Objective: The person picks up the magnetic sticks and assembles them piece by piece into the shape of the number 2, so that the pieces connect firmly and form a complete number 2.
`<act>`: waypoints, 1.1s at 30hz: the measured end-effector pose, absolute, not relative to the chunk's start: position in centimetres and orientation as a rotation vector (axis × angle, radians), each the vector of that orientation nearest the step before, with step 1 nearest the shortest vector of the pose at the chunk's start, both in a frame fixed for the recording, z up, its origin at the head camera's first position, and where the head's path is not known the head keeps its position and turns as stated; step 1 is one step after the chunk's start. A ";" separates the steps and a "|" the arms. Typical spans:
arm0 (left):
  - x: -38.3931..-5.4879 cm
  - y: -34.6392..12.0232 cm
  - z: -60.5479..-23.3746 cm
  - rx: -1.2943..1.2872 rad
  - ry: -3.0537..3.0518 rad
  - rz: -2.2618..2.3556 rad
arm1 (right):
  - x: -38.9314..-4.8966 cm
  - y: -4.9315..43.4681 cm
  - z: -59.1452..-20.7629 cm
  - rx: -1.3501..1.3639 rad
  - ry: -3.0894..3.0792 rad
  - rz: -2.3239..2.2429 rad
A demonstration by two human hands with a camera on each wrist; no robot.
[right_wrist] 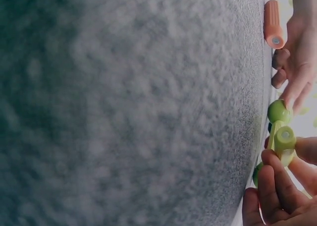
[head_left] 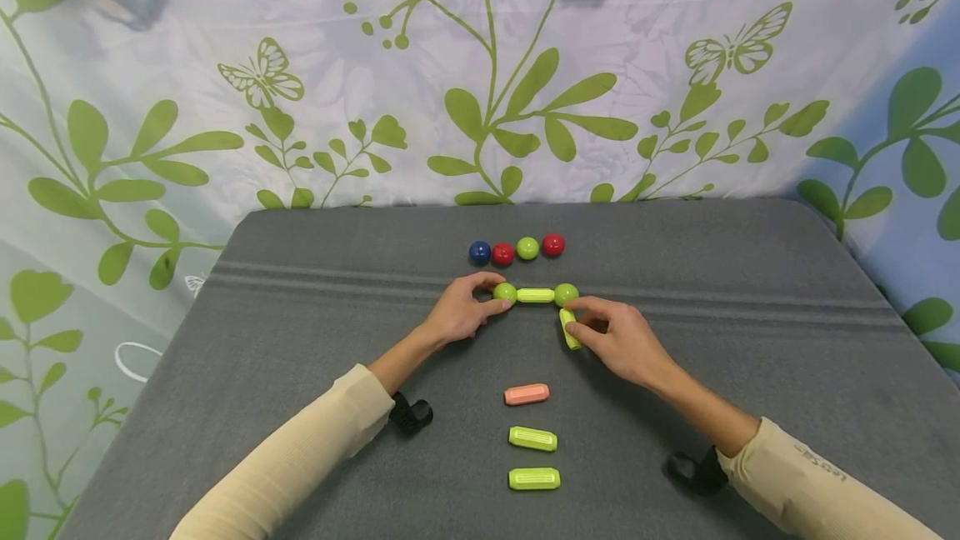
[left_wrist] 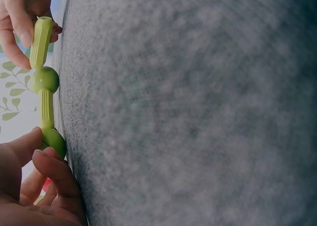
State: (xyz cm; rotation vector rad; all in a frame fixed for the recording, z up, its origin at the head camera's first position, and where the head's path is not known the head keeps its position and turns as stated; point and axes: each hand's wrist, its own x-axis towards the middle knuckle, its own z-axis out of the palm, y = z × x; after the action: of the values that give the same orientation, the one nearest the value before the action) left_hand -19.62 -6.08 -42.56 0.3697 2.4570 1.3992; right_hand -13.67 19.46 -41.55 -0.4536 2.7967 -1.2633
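Observation:
A yellow-green rod [head_left: 536, 295] lies crosswise on the grey table, joining a green ball [head_left: 506, 293] at its left end and another green ball [head_left: 566, 295] at its right end. My left hand [head_left: 463, 309] pinches the left ball between thumb and fingers. In my right hand [head_left: 624, 338] a second yellow-green rod [head_left: 570, 330] is pinched, its far end right at the right ball and its near end pointing toward me. The left wrist view shows this held rod [left_wrist: 41, 42] tilted up from the ball [left_wrist: 46, 80]. A pale disc shows in its end [right_wrist: 285, 135].
Behind the joined pieces stand a blue ball [head_left: 480, 252], a red ball [head_left: 503, 253], a green ball [head_left: 527, 248] and another red ball [head_left: 553, 245] in a row. Nearer me lie an orange rod [head_left: 527, 394] and two yellow-green rods [head_left: 533, 438]. Patterned cloth [head_left: 337, 65] hangs behind the table.

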 end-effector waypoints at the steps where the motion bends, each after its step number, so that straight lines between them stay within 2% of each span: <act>1: -19.6 -6.1 -42.6 0.373 2.459 1.397 | -13.7 19.5 -41.6 -0.454 2.797 -1.263; 33: -19.5 -6.1 -42.4 0.381 2.462 1.395 | -14.2 19.4 -41.8 -0.423 2.830 -1.209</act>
State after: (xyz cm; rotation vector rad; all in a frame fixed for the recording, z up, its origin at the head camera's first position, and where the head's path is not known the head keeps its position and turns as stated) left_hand -19.50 -6.12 -42.44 0.3811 2.4620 1.3952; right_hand -14.23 19.35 -41.76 -0.4231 2.8300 -1.2088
